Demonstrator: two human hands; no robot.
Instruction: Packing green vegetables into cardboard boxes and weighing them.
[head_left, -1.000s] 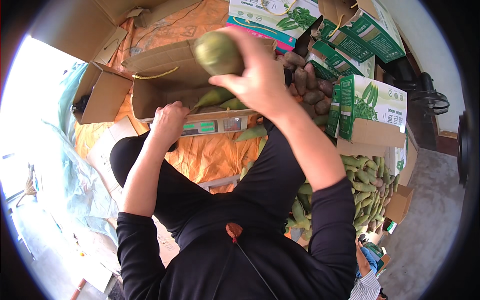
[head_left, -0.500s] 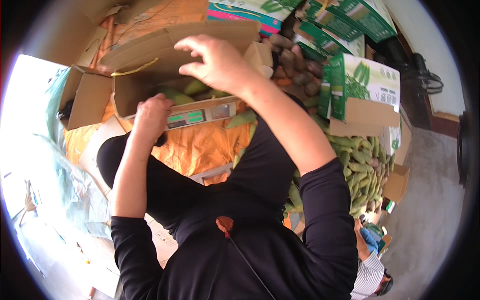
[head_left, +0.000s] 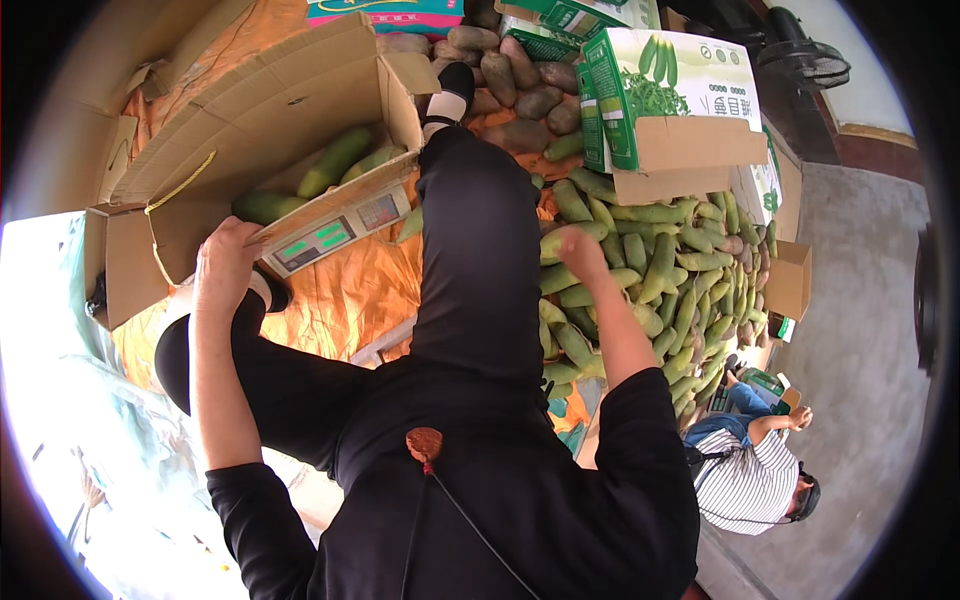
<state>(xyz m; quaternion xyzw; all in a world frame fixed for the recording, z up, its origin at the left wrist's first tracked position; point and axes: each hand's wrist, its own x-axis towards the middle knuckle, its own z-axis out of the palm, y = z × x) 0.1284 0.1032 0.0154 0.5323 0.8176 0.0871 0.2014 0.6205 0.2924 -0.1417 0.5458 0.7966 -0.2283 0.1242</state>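
An open cardboard box [head_left: 290, 100] stands at the left on a digital scale [head_left: 322, 243] with a lit green display. Several green radishes [head_left: 335, 162] lie inside it. My left hand [head_left: 226, 262] has its fingers closed over the box's near edge, at the left end of the scale. To the right, my right hand [head_left: 583, 254] is over a large pile of green radishes [head_left: 665, 270], close beside one at the pile's left side. Its fingers are blurred and partly hidden, so a hold on a radish cannot be made out.
Brownish-red roots [head_left: 520, 75] are heaped beyond my knee. A green and white carton [head_left: 680, 95] stands behind the radish pile. Orange sheeting [head_left: 340, 310] covers the ground. A person in a striped shirt [head_left: 750, 485] sits at the lower right. A black fan [head_left: 805, 65] is at the far right.
My right hand has moved from above the box to the radish pile on the right. My left hand stays at the box edge. The view has swung to the right.
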